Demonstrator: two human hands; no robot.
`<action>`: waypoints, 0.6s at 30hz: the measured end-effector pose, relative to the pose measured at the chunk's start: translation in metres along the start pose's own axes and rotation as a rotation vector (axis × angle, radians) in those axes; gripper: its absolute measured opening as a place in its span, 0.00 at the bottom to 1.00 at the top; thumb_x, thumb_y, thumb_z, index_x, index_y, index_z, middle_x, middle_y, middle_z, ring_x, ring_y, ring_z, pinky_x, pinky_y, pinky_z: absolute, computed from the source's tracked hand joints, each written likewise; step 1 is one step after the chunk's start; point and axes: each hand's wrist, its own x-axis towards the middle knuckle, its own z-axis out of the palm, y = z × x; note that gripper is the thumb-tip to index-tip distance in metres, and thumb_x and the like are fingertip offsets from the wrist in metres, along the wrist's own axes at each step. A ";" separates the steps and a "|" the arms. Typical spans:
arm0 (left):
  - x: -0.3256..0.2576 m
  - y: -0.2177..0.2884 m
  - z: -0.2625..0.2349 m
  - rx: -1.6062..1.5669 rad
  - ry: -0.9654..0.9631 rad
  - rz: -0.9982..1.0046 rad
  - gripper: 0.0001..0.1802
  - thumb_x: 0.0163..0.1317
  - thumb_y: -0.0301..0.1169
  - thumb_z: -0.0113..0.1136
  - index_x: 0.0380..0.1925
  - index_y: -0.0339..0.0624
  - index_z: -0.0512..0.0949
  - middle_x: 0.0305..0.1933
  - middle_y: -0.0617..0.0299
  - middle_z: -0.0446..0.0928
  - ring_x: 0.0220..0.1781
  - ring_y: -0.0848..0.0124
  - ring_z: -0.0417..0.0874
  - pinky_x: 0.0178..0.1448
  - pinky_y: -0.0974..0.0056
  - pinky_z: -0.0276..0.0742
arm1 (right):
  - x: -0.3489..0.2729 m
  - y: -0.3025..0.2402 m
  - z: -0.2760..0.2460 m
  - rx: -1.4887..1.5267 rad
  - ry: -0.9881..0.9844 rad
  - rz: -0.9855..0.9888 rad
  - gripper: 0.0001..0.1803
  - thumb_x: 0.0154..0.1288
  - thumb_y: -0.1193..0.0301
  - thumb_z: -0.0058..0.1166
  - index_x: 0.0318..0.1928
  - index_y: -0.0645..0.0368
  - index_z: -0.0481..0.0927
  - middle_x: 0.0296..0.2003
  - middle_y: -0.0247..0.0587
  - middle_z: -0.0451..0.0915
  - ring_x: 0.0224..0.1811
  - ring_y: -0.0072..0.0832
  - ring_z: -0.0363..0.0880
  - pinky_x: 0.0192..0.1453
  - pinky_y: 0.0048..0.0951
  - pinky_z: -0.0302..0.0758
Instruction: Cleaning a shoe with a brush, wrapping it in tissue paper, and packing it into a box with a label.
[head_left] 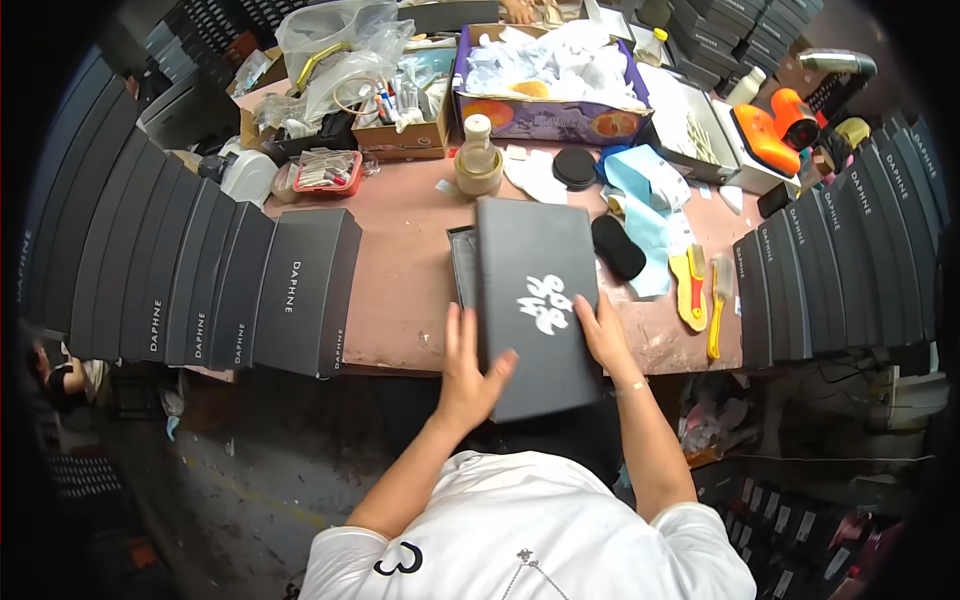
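In front of me a dark grey shoebox lid point(535, 370) with white lettering is tilted over the table's front edge. My left hand point(470, 370) is at its left edge, the thumb across its face and the fingers extended along the side. On the right edge my right hand point(607, 340) grips it, thumb on top and the other fingers partly hidden. Behind the lid, part of an open dark box point(463, 262) shows; the lid covers the rest. A black oval pad point(618, 248) lies just right of the lid.
Dark shoeboxes stand in rows at left point(300, 285) and right point(800, 270). Two yellow-handled brushes point(716, 305) lie at the right. Farther back are a pump bottle point(479, 155), a light blue cloth point(645, 215), a purple carton point(550, 118) of white paper and an orange tool point(765, 140).
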 end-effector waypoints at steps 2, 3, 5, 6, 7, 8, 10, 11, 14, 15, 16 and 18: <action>0.015 -0.032 -0.003 -0.252 0.020 -0.175 0.43 0.63 0.47 0.61 0.65 0.23 0.57 0.65 0.39 0.64 0.67 0.54 0.68 0.68 0.57 0.64 | 0.014 -0.035 0.005 -0.206 -0.047 -0.016 0.32 0.69 0.51 0.48 0.57 0.69 0.72 0.50 0.66 0.77 0.55 0.52 0.76 0.59 0.40 0.70; 0.023 -0.029 -0.010 -0.458 -0.023 -0.276 0.42 0.63 0.47 0.62 0.64 0.23 0.60 0.61 0.43 0.71 0.62 0.59 0.73 0.65 0.59 0.68 | 0.018 -0.041 0.007 -0.338 -0.085 -0.013 0.32 0.68 0.50 0.48 0.56 0.69 0.72 0.49 0.67 0.77 0.53 0.54 0.76 0.58 0.41 0.71; 0.024 -0.075 -0.007 -0.583 -0.128 -0.421 0.37 0.61 0.44 0.65 0.60 0.25 0.67 0.54 0.49 0.76 0.55 0.67 0.77 0.59 0.64 0.73 | 0.022 -0.037 0.010 -0.440 -0.105 0.012 0.34 0.68 0.48 0.48 0.55 0.71 0.73 0.47 0.69 0.77 0.52 0.56 0.76 0.57 0.42 0.72; 0.025 -0.079 -0.008 -0.655 -0.192 -0.510 0.35 0.60 0.47 0.65 0.56 0.28 0.72 0.54 0.50 0.77 0.55 0.67 0.77 0.59 0.65 0.72 | 0.026 -0.012 0.019 -0.405 -0.079 0.043 0.34 0.67 0.48 0.49 0.55 0.71 0.73 0.47 0.70 0.77 0.52 0.56 0.77 0.57 0.42 0.72; 0.025 -0.084 -0.005 -0.588 -0.192 -0.507 0.35 0.60 0.49 0.63 0.57 0.29 0.72 0.54 0.50 0.77 0.55 0.66 0.77 0.59 0.65 0.72 | 0.032 0.001 0.025 -0.368 -0.063 0.060 0.35 0.67 0.47 0.49 0.55 0.72 0.73 0.47 0.71 0.77 0.52 0.56 0.77 0.57 0.42 0.72; 0.019 -0.093 -0.004 -0.513 -0.197 -0.513 0.36 0.61 0.50 0.62 0.57 0.29 0.72 0.54 0.50 0.77 0.55 0.66 0.77 0.60 0.64 0.71 | 0.035 0.002 0.025 -0.176 -0.166 0.109 0.35 0.68 0.47 0.48 0.55 0.71 0.74 0.50 0.65 0.77 0.55 0.48 0.76 0.59 0.38 0.71; 0.011 -0.091 0.007 -0.348 -0.165 -0.401 0.37 0.62 0.54 0.58 0.57 0.30 0.72 0.57 0.51 0.75 0.60 0.63 0.73 0.64 0.60 0.68 | 0.020 0.019 0.026 0.179 -0.106 0.129 0.35 0.70 0.47 0.46 0.57 0.70 0.73 0.52 0.59 0.77 0.56 0.41 0.75 0.60 0.36 0.70; -0.001 -0.104 0.020 -0.288 -0.082 -0.223 0.37 0.62 0.51 0.59 0.61 0.33 0.68 0.62 0.51 0.70 0.64 0.62 0.68 0.67 0.56 0.65 | 0.017 0.023 0.024 0.356 -0.079 0.129 0.35 0.71 0.47 0.45 0.58 0.69 0.72 0.52 0.55 0.78 0.56 0.37 0.75 0.60 0.35 0.70; -0.023 -0.066 0.003 -0.956 -0.189 -0.540 0.39 0.61 0.46 0.60 0.66 0.37 0.61 0.65 0.53 0.66 0.66 0.61 0.67 0.68 0.56 0.65 | -0.022 -0.037 0.003 0.639 -0.216 0.399 0.39 0.72 0.42 0.39 0.67 0.63 0.65 0.60 0.47 0.72 0.63 0.31 0.68 0.65 0.32 0.65; -0.020 -0.052 -0.007 -1.098 -0.241 -0.573 0.39 0.61 0.45 0.60 0.67 0.38 0.59 0.64 0.54 0.67 0.66 0.61 0.68 0.67 0.56 0.66 | -0.026 -0.047 -0.004 0.697 -0.288 0.505 0.40 0.72 0.41 0.37 0.68 0.62 0.63 0.63 0.46 0.70 0.65 0.32 0.66 0.67 0.33 0.63; -0.017 -0.039 -0.018 -1.179 -0.303 -0.744 0.36 0.61 0.48 0.59 0.65 0.41 0.63 0.63 0.55 0.68 0.65 0.61 0.69 0.65 0.56 0.69 | -0.024 -0.031 -0.018 0.741 -0.351 0.359 0.42 0.71 0.38 0.34 0.70 0.60 0.61 0.66 0.44 0.66 0.68 0.32 0.62 0.68 0.36 0.61; -0.001 -0.012 -0.043 -1.186 -0.415 -0.759 0.37 0.60 0.57 0.54 0.64 0.49 0.66 0.62 0.55 0.69 0.64 0.63 0.70 0.64 0.55 0.71 | -0.034 -0.054 -0.042 0.686 -0.461 0.096 0.46 0.68 0.32 0.27 0.72 0.55 0.57 0.71 0.40 0.57 0.74 0.33 0.54 0.71 0.44 0.54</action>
